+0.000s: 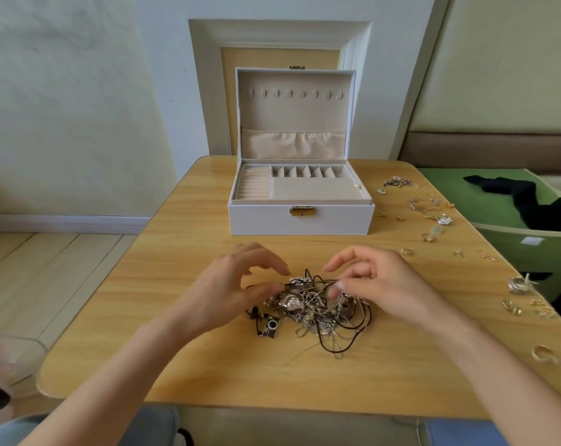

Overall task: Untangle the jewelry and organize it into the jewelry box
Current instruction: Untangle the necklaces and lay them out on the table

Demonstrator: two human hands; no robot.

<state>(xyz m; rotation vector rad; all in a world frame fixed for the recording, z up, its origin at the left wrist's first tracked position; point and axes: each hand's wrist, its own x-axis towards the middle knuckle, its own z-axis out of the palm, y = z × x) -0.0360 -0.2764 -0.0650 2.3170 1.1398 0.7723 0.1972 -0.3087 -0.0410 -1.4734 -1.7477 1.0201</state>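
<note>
A tangled heap of necklaces point(314, 312), with dark cords, silver chains and a small camera pendant point(270, 327), lies on the wooden table point(189, 252) in front of me. My left hand point(234, 284) pinches the heap's left upper edge with thumb and forefinger. My right hand point(379, 284) pinches cords at its right upper edge. Behind the heap stands a white jewelry box point(300, 220) with its lid up, showing ring rolls, small compartments and a row of hooks in the lid.
Loose earrings and rings point(430, 214) are scattered along the table's right side, with more pieces point(520, 284) near the right edge and a ring point(545, 354) at the front right. A green chair point(514, 220) with a black cloth stands to the right.
</note>
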